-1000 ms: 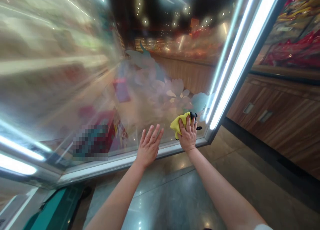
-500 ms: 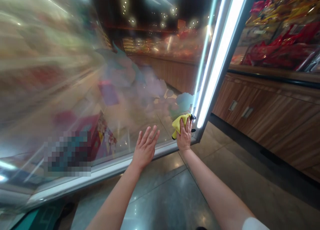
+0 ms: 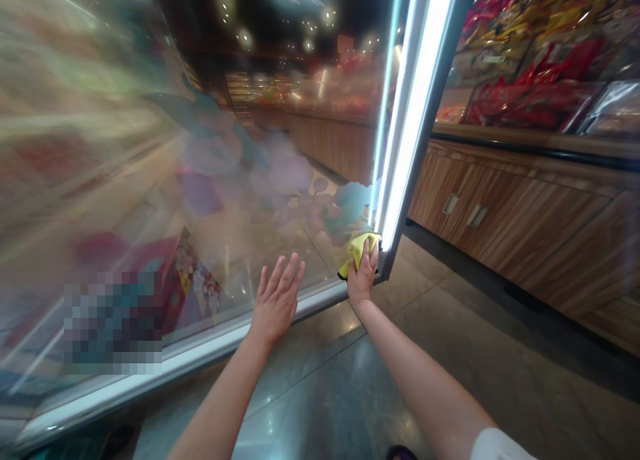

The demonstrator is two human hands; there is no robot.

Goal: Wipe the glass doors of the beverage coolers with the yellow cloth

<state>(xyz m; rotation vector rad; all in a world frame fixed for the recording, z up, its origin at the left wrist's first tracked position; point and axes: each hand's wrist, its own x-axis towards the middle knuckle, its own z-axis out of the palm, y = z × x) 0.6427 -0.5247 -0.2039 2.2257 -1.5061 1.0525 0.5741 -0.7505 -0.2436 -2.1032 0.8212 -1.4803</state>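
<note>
A yellow cloth (image 3: 359,249) with dark edging is bunched under the fingers of my right hand (image 3: 363,277), pressed to the lower right corner of a large glass pane (image 3: 270,227). That corner lies beside a bright upright light strip (image 3: 417,107). To the left, my left hand (image 3: 277,297) is flat with fingers apart, by the lower edge of the glass, holding nothing. Below both hands runs the pale metal bottom frame (image 3: 200,337). Part of the cloth is hidden behind my right fingers.
Right of the pane stands a wood-grain cabinet (image 3: 510,207) with packaged goods (image 3: 540,93) on top. Shiny floor tiles (image 3: 310,393) lie below. A red box (image 3: 175,273) shows at the pane's lower left, and faint coloured shapes show across the glass.
The view has shifted, so the pane and cabinet sit further left. The cloth is bunched differently under my right hand, still in the corner. My left hand stays flat near the lower edge.
</note>
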